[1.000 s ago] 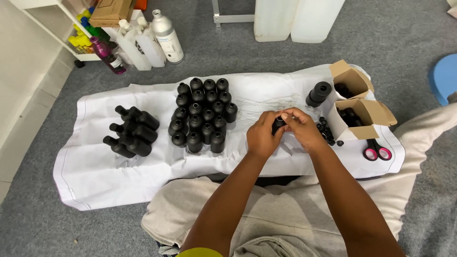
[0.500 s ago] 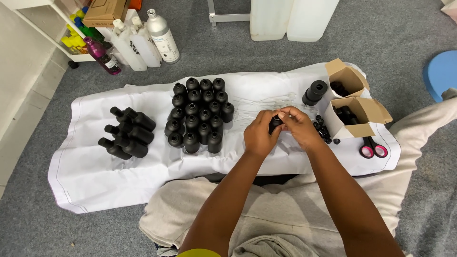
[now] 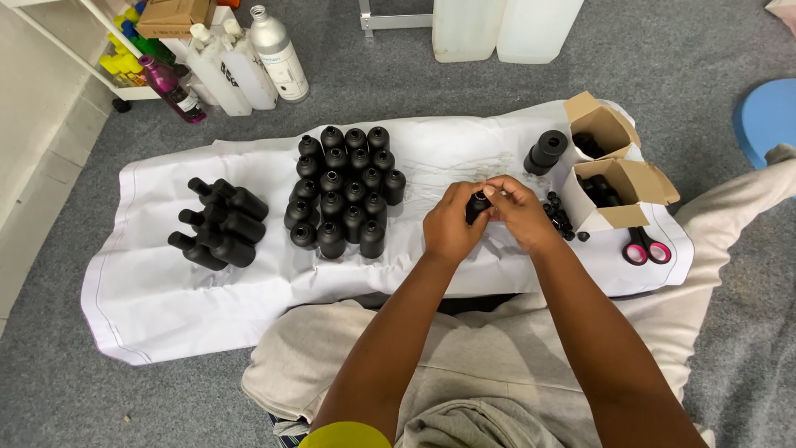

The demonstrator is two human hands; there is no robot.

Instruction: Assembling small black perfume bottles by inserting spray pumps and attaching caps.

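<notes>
1. Small black bottle (image 3: 477,206) sits between both hands, above the white cloth (image 3: 149,290), just right of the upright bottle cluster (image 3: 344,189). Long axis looks roughly upright, neck end up and tilted slightly away; mostly hidden by fingers, so exact tilt can't be told.
2. Left hand (image 3: 450,224): fingers curled round the bottle's body, closed on it.
3. Right hand (image 3: 521,214): thumb and fingertips pinching at the bottle's top end, touching the left hand.
4. Bottle: matte black, round-bodied, narrow neck, prob. plastic. Cloth: thin white fabric, creased, stitched hem, on grey carpet (image 3: 688,75).
5. Upright bottle cluster: same matte black bottles, standing in rows, necks open, left of the hands.
6. Lying bottles (image 3: 220,224): far left of the cluster, piled on their sides, necks pointing left.
7. Right of the hands: loose black caps (image 3: 560,217), a stack of black caps (image 3: 546,152), two open cardboard boxes (image 3: 618,187) w/ dark parts inside, pink-handled scissors (image 3: 645,247).
8. Behind the cloth: white jugs (image 3: 240,62), a purple bottle (image 3: 170,87).
</notes>
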